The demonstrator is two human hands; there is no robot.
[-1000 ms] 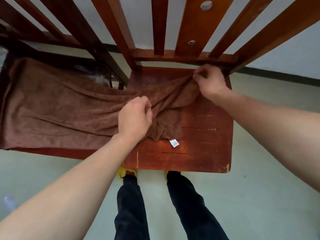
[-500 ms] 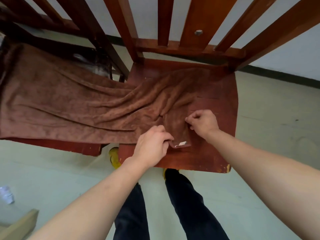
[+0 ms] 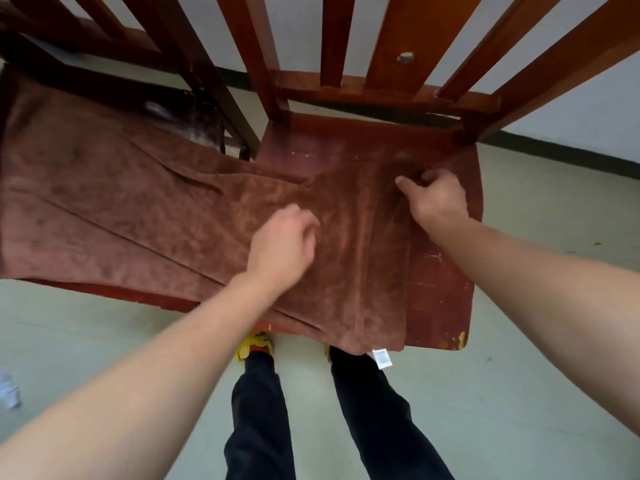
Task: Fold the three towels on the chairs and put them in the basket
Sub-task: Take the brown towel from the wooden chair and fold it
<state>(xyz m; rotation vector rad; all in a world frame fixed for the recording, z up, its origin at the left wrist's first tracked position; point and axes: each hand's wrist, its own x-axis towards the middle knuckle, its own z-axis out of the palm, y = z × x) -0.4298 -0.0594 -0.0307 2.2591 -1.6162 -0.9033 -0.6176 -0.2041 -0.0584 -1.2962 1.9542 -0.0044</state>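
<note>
A brown towel (image 3: 138,223) lies spread across the seats of two red-brown wooden chairs, the right chair (image 3: 440,282) and the left chair (image 3: 114,292). Its near right corner hangs over the seat's front edge with a white label (image 3: 382,358). My right hand (image 3: 436,199) pinches the towel's far right edge near the chair back. My left hand (image 3: 282,244) rests on the middle of the towel with curled fingers, blurred by motion. No basket is in view.
The chair backs' slats (image 3: 332,39) rise close in front. Pale green floor (image 3: 519,393) lies below, with my legs and yellow shoes (image 3: 254,346) at the seat's front edge. A crumpled white object (image 3: 8,389) lies on the floor at far left.
The towel's right end has been pulled flat, and its labelled corner now hangs over the front edge. My right hand moved from the near corner to the far edge; my left hand slid up.
</note>
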